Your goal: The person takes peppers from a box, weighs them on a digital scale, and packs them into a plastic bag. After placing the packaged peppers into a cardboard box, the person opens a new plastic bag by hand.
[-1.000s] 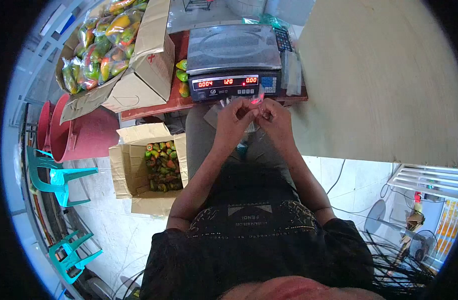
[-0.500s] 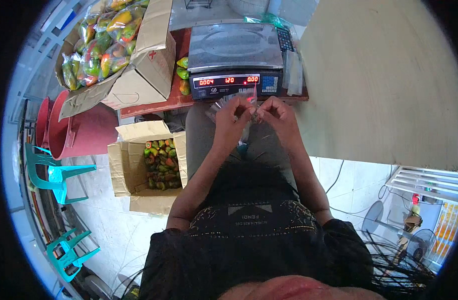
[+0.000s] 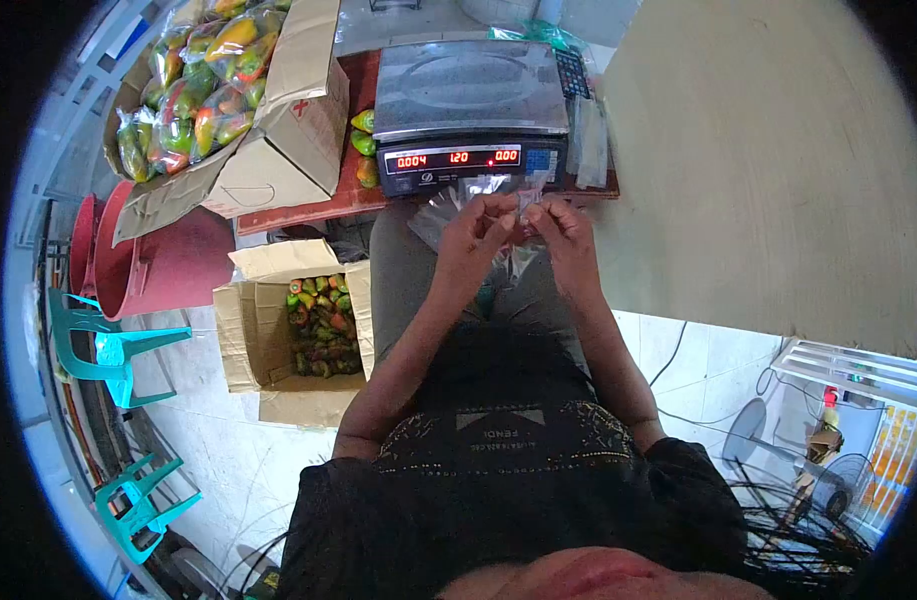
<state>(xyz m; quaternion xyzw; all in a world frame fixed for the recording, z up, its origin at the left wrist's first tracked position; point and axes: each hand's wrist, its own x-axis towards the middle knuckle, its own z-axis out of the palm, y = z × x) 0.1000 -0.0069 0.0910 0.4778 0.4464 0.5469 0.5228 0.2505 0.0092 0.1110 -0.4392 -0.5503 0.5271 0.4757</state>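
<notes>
Both of my hands are in front of the digital scale, above my lap. Fingers pinched, my left hand grips one side of a clear plastic bag. My right hand pinches the same thin plastic a short way to the right. Parts of the bag hang below and between the hands; its exact outline is hard to make out. More clear plastic bags fan out on my lap beside the left hand. Red digits glow on the scale's display, and its metal pan bears nothing.
Left of the scale, a cardboard box holds bagged peppers, with several loose peppers beside it. An open box of peppers stands on the floor near red tubs and turquoise chairs. A wooden board fills the right.
My hands have moved slightly apart, the right one a little rightward. More of the clear plastic now shows spread between and below them.
</notes>
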